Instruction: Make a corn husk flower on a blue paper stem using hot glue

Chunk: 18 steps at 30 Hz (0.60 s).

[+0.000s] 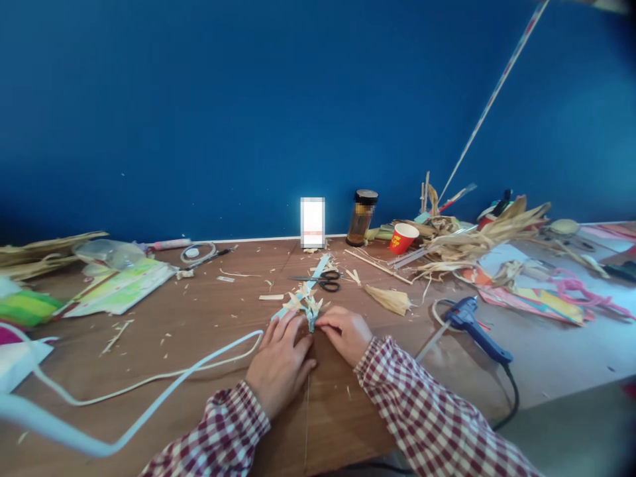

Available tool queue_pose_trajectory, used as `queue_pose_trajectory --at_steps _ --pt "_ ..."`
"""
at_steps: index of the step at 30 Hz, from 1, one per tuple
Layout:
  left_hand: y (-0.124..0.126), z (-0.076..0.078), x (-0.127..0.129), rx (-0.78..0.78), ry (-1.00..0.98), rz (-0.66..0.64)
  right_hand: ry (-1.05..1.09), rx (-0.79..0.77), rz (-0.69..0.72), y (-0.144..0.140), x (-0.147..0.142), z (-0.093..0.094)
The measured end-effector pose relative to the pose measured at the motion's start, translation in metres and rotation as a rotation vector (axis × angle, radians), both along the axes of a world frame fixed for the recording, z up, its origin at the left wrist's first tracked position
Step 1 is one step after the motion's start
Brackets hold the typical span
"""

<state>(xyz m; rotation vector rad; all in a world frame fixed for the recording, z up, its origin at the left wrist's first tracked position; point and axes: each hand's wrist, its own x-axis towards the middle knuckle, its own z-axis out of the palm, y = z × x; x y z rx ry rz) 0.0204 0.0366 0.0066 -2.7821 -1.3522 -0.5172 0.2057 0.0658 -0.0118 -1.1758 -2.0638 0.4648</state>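
My left hand (281, 354) lies palm down on the table, its fingers stretched out over the near part of a pale blue strip (319, 266). Cream, pointed corn-husk petals (297, 298) sit along that strip, making small flower shapes. My right hand (348, 333) is closed in a pinch beside the strip's greenish near end (312, 321). Whatever lies between its fingertips is too small to make out. Just beyond the hands, black-handled scissors (328, 281) rest across the strip. A dried corn husk piece (390, 299) lies farther right.
A blue glue gun (472, 324) lies right of my right arm, its cord running off the edge. A white lamp arm or cable (163, 404) crosses the left front. Behind stand a dark-lidded bottle (362, 218) and a red paper cup (403, 238), near heaped husks (511, 228).
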Motion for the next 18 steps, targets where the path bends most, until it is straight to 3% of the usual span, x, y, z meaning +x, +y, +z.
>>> queue_pose_trajectory --at_steps 10,18 --pt "-0.0003 -0.0003 0.0016 0.008 0.020 0.008 -0.310 0.090 0.060 -0.0043 -0.0019 0.0032" --pt "-0.0022 -0.0006 0.0001 0.014 0.005 0.000 -0.002 0.019 -0.008 -0.0003 0.0006 0.0018"
